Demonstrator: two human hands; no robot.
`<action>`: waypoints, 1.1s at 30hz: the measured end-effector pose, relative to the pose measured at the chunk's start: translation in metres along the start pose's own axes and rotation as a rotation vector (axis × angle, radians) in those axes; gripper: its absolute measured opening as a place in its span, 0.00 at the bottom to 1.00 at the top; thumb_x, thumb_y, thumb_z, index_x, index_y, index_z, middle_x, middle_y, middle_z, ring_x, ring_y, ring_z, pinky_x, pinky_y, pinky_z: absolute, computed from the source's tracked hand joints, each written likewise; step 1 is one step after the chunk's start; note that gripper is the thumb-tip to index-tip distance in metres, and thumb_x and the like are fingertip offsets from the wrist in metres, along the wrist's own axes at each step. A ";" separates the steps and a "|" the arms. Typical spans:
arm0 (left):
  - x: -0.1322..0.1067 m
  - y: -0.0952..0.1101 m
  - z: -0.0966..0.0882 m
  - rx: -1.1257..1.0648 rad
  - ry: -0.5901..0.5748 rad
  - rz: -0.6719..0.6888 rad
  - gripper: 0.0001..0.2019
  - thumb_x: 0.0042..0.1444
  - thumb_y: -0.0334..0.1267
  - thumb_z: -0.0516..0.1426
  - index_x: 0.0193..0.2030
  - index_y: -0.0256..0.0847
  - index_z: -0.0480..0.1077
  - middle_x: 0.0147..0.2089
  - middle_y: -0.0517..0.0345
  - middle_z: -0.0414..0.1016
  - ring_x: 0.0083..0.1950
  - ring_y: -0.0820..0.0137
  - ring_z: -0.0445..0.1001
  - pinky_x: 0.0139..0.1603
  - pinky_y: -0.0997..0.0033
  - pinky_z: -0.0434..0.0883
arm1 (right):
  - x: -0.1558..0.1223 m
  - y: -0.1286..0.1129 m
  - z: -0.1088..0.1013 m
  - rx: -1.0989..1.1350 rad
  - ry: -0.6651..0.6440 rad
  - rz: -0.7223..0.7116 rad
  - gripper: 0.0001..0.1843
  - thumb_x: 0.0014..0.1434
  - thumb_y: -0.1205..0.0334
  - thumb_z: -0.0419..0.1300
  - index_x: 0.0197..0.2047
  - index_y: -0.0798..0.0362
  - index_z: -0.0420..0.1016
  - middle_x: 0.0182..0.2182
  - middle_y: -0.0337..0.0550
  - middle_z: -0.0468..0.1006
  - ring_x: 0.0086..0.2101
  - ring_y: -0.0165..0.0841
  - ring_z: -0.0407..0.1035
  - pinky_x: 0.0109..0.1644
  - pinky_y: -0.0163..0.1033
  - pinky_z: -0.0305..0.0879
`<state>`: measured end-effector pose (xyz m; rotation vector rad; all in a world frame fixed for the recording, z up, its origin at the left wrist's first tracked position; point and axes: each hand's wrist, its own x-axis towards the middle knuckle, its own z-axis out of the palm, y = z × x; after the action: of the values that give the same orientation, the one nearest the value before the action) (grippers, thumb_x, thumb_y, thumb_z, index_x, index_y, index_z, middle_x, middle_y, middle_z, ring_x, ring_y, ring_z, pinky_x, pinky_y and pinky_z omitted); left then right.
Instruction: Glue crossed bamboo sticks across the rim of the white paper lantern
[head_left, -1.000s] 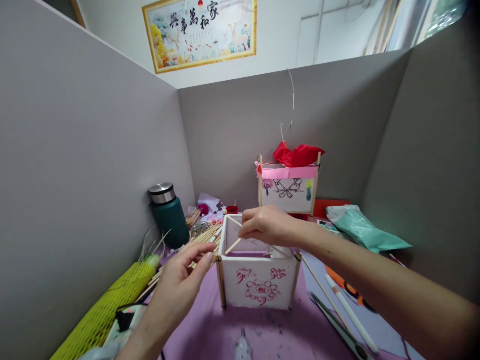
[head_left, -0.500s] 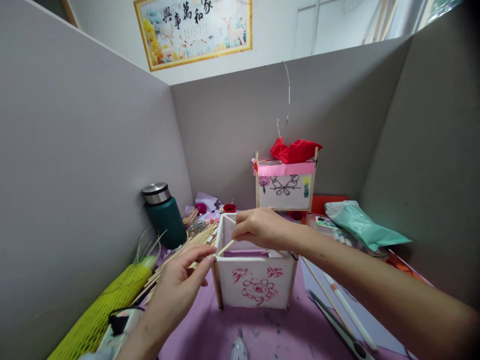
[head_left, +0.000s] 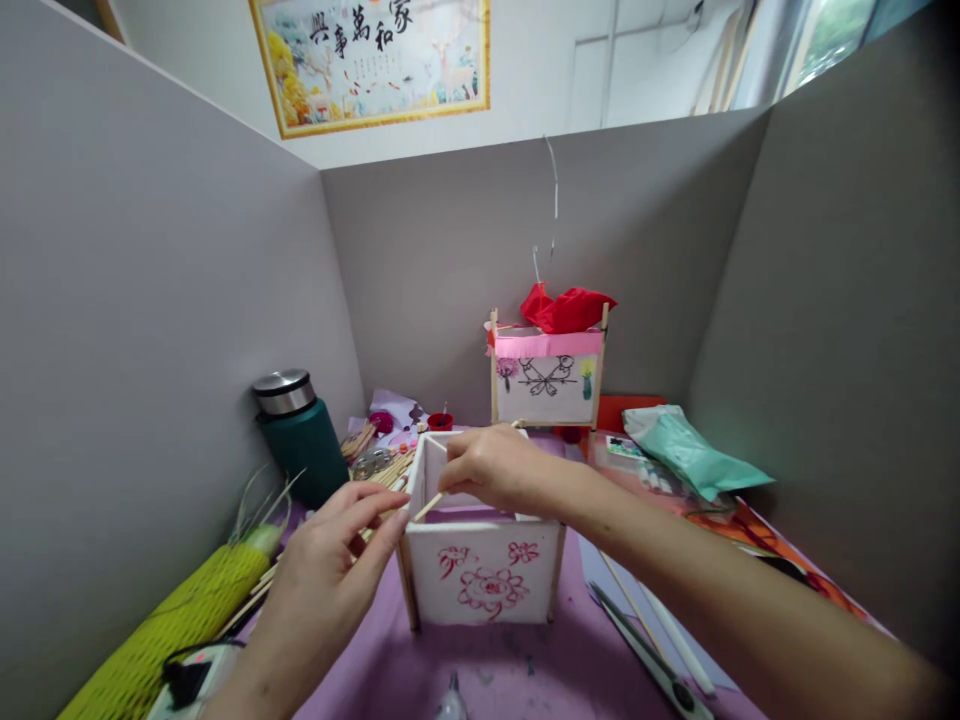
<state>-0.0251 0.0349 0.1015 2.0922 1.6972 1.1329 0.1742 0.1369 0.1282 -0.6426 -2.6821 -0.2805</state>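
A white paper box lantern (head_left: 491, 590) on wooden corner sticks stands upright on the purple table cover, with red flowers drawn on its near side. Its top is open. My left hand (head_left: 322, 565) has thumb and fingertips closed on the near left top corner. Above the opening, my right hand (head_left: 499, 468) pinches a thin wooden stick (head_left: 430, 505). The stick slants down to that same corner, its lower end close to my left fingertips. My right hand and forearm hide part of the rim and the far right of the opening.
Behind stands a second lantern (head_left: 547, 385) with red cloth and a wire hook. To the left are a green bottle (head_left: 304, 450), loose sticks and a yellow-green netted roll (head_left: 165, 620). Scissors (head_left: 645, 645) lie right; a glue tip (head_left: 452, 700) is in front.
The whole view has shifted, so things sit further left. My right hand has tipped the stick's lower end to the inner side of the corner. My left hand stays at that corner.
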 end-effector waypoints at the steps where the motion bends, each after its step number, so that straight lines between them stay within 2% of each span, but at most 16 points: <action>1: 0.003 0.002 0.000 0.062 0.014 0.032 0.15 0.59 0.48 0.51 0.45 0.47 0.74 0.48 0.55 0.72 0.45 0.65 0.71 0.37 0.71 0.68 | 0.000 0.000 0.000 -0.012 -0.006 -0.003 0.08 0.59 0.61 0.59 0.33 0.44 0.80 0.29 0.36 0.74 0.28 0.25 0.63 0.25 0.35 0.40; 5: 0.022 0.021 0.000 0.264 -0.020 0.099 0.15 0.59 0.48 0.50 0.40 0.46 0.76 0.43 0.55 0.76 0.45 0.62 0.72 0.43 0.65 0.66 | 0.001 -0.001 0.000 -0.036 -0.025 0.023 0.08 0.58 0.60 0.59 0.37 0.41 0.80 0.30 0.36 0.74 0.28 0.26 0.62 0.25 0.35 0.38; 10: 0.040 0.041 0.004 0.432 -0.187 0.011 0.14 0.58 0.45 0.49 0.41 0.50 0.75 0.38 0.57 0.79 0.41 0.59 0.75 0.34 0.67 0.63 | 0.000 -0.002 -0.001 0.009 -0.013 0.040 0.07 0.59 0.58 0.60 0.37 0.44 0.81 0.30 0.36 0.74 0.28 0.26 0.62 0.25 0.35 0.39; 15: 0.046 0.039 0.009 0.487 -0.193 -0.032 0.13 0.54 0.43 0.51 0.41 0.49 0.75 0.35 0.54 0.81 0.38 0.57 0.76 0.30 0.68 0.59 | 0.000 -0.004 0.001 0.050 0.021 0.029 0.06 0.58 0.59 0.61 0.35 0.45 0.81 0.29 0.35 0.74 0.28 0.26 0.63 0.25 0.34 0.40; 17: 0.047 0.037 0.009 0.495 -0.198 -0.029 0.14 0.54 0.41 0.50 0.40 0.49 0.76 0.36 0.52 0.81 0.38 0.57 0.76 0.30 0.68 0.59 | -0.001 -0.002 -0.003 0.080 0.026 0.032 0.06 0.57 0.61 0.61 0.36 0.46 0.80 0.31 0.36 0.76 0.29 0.27 0.64 0.26 0.34 0.44; 19: 0.048 0.035 0.009 0.494 -0.214 -0.014 0.15 0.55 0.40 0.49 0.39 0.50 0.77 0.36 0.53 0.80 0.37 0.58 0.76 0.31 0.68 0.60 | -0.005 0.003 -0.010 0.165 0.087 0.053 0.07 0.57 0.63 0.61 0.38 0.48 0.80 0.34 0.39 0.77 0.32 0.27 0.66 0.29 0.32 0.51; 21: 0.048 0.033 0.008 0.472 -0.234 0.003 0.16 0.55 0.39 0.49 0.38 0.50 0.78 0.37 0.54 0.80 0.38 0.60 0.76 0.32 0.68 0.62 | -0.012 0.014 -0.018 0.289 0.234 0.143 0.08 0.59 0.65 0.59 0.39 0.51 0.79 0.36 0.41 0.77 0.35 0.28 0.68 0.35 0.32 0.57; 23: 0.047 0.032 0.008 0.435 -0.246 0.013 0.16 0.55 0.38 0.49 0.37 0.50 0.78 0.38 0.55 0.80 0.39 0.60 0.76 0.34 0.69 0.63 | -0.020 0.028 -0.022 0.393 0.412 0.352 0.09 0.59 0.65 0.57 0.36 0.53 0.79 0.34 0.41 0.78 0.35 0.29 0.69 0.39 0.33 0.59; 25: 0.048 0.030 0.009 0.386 -0.241 0.016 0.16 0.55 0.38 0.49 0.36 0.49 0.78 0.38 0.55 0.80 0.39 0.61 0.76 0.35 0.69 0.64 | -0.029 0.042 -0.018 0.447 0.520 0.580 0.09 0.58 0.65 0.56 0.33 0.54 0.79 0.31 0.40 0.78 0.33 0.30 0.69 0.38 0.34 0.60; 27: 0.049 0.029 0.009 0.322 -0.223 0.015 0.15 0.55 0.38 0.49 0.37 0.48 0.78 0.39 0.56 0.80 0.40 0.62 0.76 0.35 0.70 0.65 | -0.036 0.053 -0.008 0.490 0.532 0.700 0.10 0.56 0.64 0.56 0.33 0.55 0.79 0.31 0.41 0.79 0.33 0.32 0.70 0.37 0.35 0.61; 30: 0.053 0.028 0.009 0.188 -0.198 -0.007 0.15 0.54 0.39 0.50 0.39 0.46 0.78 0.39 0.55 0.80 0.41 0.62 0.75 0.39 0.69 0.66 | -0.043 0.061 0.010 0.552 0.519 0.775 0.12 0.56 0.63 0.55 0.38 0.57 0.77 0.33 0.44 0.79 0.34 0.33 0.71 0.37 0.36 0.64; 33: 0.055 0.025 0.007 0.008 -0.254 -0.014 0.15 0.53 0.39 0.51 0.40 0.44 0.78 0.41 0.55 0.80 0.43 0.62 0.75 0.42 0.68 0.67 | -0.045 0.064 0.021 0.592 0.531 0.881 0.16 0.55 0.61 0.56 0.45 0.58 0.74 0.35 0.46 0.78 0.34 0.33 0.71 0.37 0.37 0.66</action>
<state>0.0003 0.0793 0.1348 2.1202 1.5959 0.8163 0.2351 0.1814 0.0978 -1.2299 -1.6370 0.4899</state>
